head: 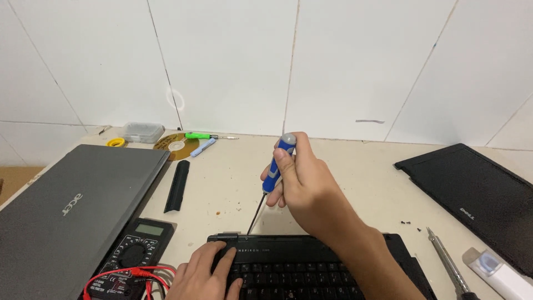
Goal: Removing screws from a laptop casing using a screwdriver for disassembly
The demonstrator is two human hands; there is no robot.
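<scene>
My right hand (305,183) grips a blue and grey screwdriver (276,164) held nearly upright, its thin shaft slanting down to the back edge of a black laptop base (311,247). My left hand (208,272) rests flat on the left end of the laptop's keyboard, fingers pressing near its top left corner. The laptop base lies at the near edge of the beige table (344,166).
A closed grey laptop (72,211) lies at left, a black multimeter (130,258) with red leads beside it, and a black bar (177,186). At the back are a disc (176,146), green screwdriver (202,136), clear box (143,132). A black lid (477,194), metal tool (447,264) and small screws (407,223) are at right.
</scene>
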